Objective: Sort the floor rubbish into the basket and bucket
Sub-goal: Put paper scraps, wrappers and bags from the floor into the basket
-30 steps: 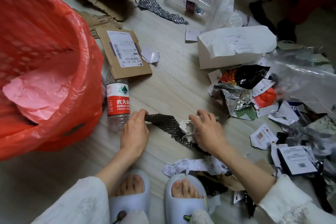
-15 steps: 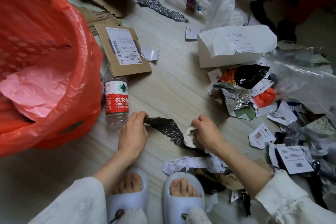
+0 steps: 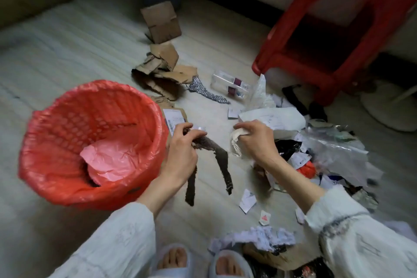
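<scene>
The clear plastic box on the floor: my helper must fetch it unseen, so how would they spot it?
Start at the red plastic stool. Left of its near leg lies the clear plastic box, beside torn brown cardboard. It alone is see-through, with dark maroon labels.

red plastic stool (image 3: 334, 36) (against the wall), pale slippers (image 3: 228, 262), wood-grain floor (image 3: 67, 47)

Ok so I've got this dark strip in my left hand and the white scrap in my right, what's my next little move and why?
Probably swing the left hand over the red-lined basket and drop the dark strip: it hangs clear of the floor, and the basket's open mouth sits right beside that hand.
</scene>
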The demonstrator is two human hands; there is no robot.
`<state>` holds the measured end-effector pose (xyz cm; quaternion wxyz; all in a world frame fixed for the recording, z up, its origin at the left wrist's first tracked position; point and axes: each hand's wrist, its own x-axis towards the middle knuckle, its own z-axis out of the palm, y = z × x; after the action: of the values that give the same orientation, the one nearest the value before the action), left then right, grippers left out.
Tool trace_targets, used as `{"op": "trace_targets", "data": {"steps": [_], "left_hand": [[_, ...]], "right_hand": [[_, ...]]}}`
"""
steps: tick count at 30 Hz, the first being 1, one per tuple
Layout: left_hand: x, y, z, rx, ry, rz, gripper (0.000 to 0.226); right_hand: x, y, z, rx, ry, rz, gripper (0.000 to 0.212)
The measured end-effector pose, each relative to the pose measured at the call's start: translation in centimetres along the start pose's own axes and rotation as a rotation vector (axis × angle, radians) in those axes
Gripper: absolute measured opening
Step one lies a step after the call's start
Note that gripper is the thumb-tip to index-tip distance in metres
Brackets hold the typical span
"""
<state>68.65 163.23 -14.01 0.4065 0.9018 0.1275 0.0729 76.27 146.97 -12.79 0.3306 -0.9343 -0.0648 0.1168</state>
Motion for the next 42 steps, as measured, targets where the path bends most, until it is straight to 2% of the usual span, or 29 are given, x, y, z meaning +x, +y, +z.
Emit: {"op": "trace_targets", "data": {"steps": [3,5,9,14,18,21,23,25,27,29,35,39,42], "left_hand": [[0.5,2.1,-5.6,-0.004,0.155,0.141,0.05],[0.9,2.4,-8.5,0.03,0.242,0.165,0.051],[0.3,1.0,-15.2,0.17,0.406,0.114,0.049],[-1.0,-2.2,-20.1,0.353,0.438,-0.062,0.041],[-1.1,-5.3,-20.4,0.433,0.382,-0.15,0.048],[-0.5,-7.3,-18.5,0.456,0.288,-0.13,0.059],[0.2,-8.6,-16.7,0.458,0.166,-0.107,0.073],[0.7,-9.8,-15.2,0.432,-0.031,-0.136,0.089],[0.9,-10.3,-14.1,0.35,-0.216,-0.212,0.095],[0.9,-10.7,-13.3,0.29,-0.291,-0.233,0.09],[0.9,-9.2,-13.8,0.207,-0.118,-0.117,0.059],[0.8,-5.2,-14.8,0.19,-0.048,0.065,0.045],[0.5,-1.3,-14.7,0.158,-0.04,0.205,0.041]], "right_hand": [[-0.2,-5.7,-1.9,0.125,0.024,-0.072,0.033],[0.0,-8.9,-2.2,0.2,0.016,-0.084,0.034],[-0.9,-15.7,-0.4,0.337,-0.075,-0.104,0.032],[-1.6,-20.1,4.4,0.352,-0.2,-0.087,0.025],[-1.1,-21.0,7.2,0.335,-0.247,-0.08,0.026],[-0.6,-20.6,8.6,0.278,-0.323,-0.088,0.035],[-0.1,-19.9,9.1,0.262,-0.375,-0.069,0.056],[0.1,-19.0,9.3,0.316,-0.441,-0.026,0.068],[0.4,-18.2,9.6,0.38,-0.492,0.015,0.069],[0.6,-17.5,9.8,0.388,-0.498,0.046,0.064],[0.7,-17.2,8.6,0.301,-0.473,0.031,0.044],[-1.4,-17.8,4.4,0.241,-0.463,0.001,0.021],[-3.7,-16.5,0.5,0.148,-0.398,-0.008,0.016]]}}
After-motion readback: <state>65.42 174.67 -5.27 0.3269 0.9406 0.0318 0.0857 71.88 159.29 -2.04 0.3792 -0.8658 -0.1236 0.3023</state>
